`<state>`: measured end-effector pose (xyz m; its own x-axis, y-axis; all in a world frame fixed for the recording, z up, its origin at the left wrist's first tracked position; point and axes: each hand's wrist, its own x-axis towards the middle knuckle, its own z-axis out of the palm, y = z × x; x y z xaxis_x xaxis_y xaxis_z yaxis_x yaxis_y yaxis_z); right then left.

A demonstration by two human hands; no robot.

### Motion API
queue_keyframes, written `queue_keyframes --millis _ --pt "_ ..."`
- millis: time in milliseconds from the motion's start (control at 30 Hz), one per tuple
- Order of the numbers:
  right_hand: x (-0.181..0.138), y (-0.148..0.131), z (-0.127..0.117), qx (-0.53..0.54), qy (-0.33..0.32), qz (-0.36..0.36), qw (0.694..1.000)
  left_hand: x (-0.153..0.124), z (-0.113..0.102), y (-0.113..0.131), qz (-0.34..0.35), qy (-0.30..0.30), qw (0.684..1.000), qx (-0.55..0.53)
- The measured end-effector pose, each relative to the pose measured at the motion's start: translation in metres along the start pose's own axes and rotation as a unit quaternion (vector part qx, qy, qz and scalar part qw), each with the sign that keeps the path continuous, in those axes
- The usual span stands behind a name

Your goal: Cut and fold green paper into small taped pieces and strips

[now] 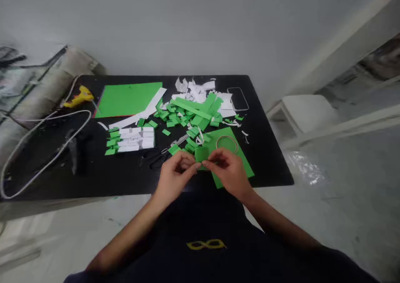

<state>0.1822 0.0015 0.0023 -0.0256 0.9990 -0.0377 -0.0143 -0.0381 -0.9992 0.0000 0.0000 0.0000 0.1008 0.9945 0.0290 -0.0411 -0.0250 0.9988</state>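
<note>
Near the front edge of the black table, a small green paper piece (201,154) is pinched at its lower edge by both hands. My left hand (178,172) grips its left side between thumb and fingers. From the right, my right hand (229,170) holds it the same way, the two thumbs nearly touching. Under and beside my right hand lies a green sheet (245,163) with a ring-shaped roll (235,140) on it. Just beyond the held piece are cut green paper pieces (193,131). Scissors (161,153) lie left of the hands, partly covered by paper.
At left, a yellow glue gun (81,96) and a looped white cable (46,126) lie on the table (93,174). A white-and-green paper assembly (137,139), a large green sheet (128,97), white scraps (196,90) and a clear phone case (239,98) are farther back. A white stool (308,110) stands right.
</note>
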Motion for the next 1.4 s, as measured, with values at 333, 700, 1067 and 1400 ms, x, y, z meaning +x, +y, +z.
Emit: queue_keyframes --millis 333,700,1067,1400 --pt "-0.002 -0.005 0.002 0.038 0.008 0.044 0.998 -0.001 -0.005 -0.001 -0.015 -0.03 0.999 -0.01" --pt "-0.001 -0.008 0.004 -0.014 0.03 0.008 0.999 -0.001 -0.007 0.0 0.053 -0.03 0.997 0.041" --pt "-0.005 -0.011 0.009 -0.022 0.021 0.015 0.999 -0.002 -0.005 0.0 0.087 0.034 0.988 0.121" --pt "-0.004 -0.011 0.01 -0.022 0.027 0.033 0.999 -0.003 -0.003 0.005 0.075 0.026 0.988 0.13"
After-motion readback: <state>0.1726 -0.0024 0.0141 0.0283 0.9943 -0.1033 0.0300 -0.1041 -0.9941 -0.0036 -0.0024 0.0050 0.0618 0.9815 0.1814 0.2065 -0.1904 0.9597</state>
